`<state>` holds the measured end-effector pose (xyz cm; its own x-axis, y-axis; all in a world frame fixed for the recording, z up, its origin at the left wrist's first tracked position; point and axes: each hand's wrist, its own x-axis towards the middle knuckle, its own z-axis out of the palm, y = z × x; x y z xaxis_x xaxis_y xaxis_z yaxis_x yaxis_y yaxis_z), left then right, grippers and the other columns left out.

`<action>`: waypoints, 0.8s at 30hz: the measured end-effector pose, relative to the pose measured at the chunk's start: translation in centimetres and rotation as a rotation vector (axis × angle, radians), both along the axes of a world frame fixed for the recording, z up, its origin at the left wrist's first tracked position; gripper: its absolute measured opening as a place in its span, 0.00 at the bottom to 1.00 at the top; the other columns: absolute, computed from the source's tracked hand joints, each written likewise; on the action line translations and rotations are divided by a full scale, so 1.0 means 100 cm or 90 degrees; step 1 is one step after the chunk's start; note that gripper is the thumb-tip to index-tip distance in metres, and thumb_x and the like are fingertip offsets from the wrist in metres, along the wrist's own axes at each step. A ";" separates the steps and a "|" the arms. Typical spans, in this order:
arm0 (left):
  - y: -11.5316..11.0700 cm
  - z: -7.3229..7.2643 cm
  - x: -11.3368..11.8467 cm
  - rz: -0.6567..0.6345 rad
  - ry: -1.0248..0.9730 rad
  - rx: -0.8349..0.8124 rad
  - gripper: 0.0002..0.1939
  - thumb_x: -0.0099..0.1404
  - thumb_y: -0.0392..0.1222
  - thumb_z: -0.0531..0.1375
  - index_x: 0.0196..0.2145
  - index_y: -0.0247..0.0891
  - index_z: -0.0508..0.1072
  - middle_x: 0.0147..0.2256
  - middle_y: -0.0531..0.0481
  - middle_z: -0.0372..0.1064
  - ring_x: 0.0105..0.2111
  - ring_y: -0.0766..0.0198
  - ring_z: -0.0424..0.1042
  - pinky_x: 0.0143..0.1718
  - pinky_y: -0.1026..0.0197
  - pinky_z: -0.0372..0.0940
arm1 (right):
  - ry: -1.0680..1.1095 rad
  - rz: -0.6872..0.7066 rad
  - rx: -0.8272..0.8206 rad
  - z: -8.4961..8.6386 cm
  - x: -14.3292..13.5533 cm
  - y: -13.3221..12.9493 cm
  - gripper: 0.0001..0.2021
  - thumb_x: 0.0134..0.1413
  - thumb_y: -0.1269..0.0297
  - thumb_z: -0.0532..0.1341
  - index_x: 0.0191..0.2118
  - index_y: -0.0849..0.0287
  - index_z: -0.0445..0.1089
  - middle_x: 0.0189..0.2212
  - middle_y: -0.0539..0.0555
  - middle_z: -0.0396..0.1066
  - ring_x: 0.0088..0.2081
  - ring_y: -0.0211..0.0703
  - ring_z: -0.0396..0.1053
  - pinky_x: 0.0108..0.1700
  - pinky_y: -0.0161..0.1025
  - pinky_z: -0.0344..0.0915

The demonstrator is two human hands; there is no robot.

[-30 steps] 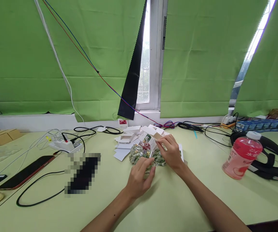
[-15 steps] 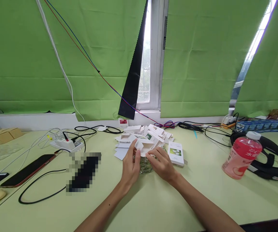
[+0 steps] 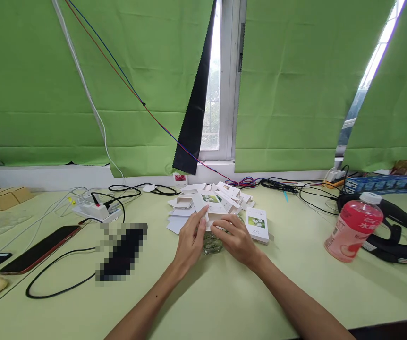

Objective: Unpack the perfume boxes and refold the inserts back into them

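White box (image 3: 210, 199) at centre, printed face up and far end over the pile (image 3: 177, 225); on that face, a green picture with white blossoms and print too small to read. Left hand (image 3: 190, 236) at the near left corner, fingers closed on the box, one laid over the printed face. Right hand (image 3: 234, 237) at the near end, fingers curled; cannot tell whether pinching or merely touching. Below and between both hands, a clear, shiny packet (image 3: 212, 243) with green inside, partly hidden.

Just right of the right hand, lying flat, a second box (image 3: 256, 225) with a similar picture and lines of tiny, illegible text. On the pink label of the bottle (image 3: 354, 231), tilted to one side in view, the character 水 legible, with part of another beside it. At far right, a row of blue packs (image 3: 385, 184), lettering not legible.

Open room on the table (image 3: 203, 302): a broad bare stretch between the forearms, down to the near edge; another between second box and bottle; a narrower strip between left hand and pixelated patch (image 3: 122, 252). Behind the pile, cables (image 3: 277, 185) along the far edge.
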<state>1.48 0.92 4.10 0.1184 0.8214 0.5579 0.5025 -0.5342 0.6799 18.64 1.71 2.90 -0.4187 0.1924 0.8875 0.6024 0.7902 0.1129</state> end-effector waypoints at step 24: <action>-0.005 0.001 0.002 0.012 -0.116 -0.037 0.23 0.72 0.54 0.48 0.58 0.42 0.64 0.27 0.55 0.62 0.25 0.67 0.60 0.27 0.65 0.58 | 0.242 0.061 -0.083 0.001 0.008 0.001 0.13 0.64 0.72 0.56 0.52 0.57 0.70 0.39 0.58 0.72 0.41 0.48 0.66 0.43 0.46 0.67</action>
<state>1.64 0.38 4.18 0.0044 0.8537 0.5208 0.3773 -0.4837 0.7897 19.42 1.81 2.96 -0.0872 0.2895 0.9532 0.5046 0.8378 -0.2083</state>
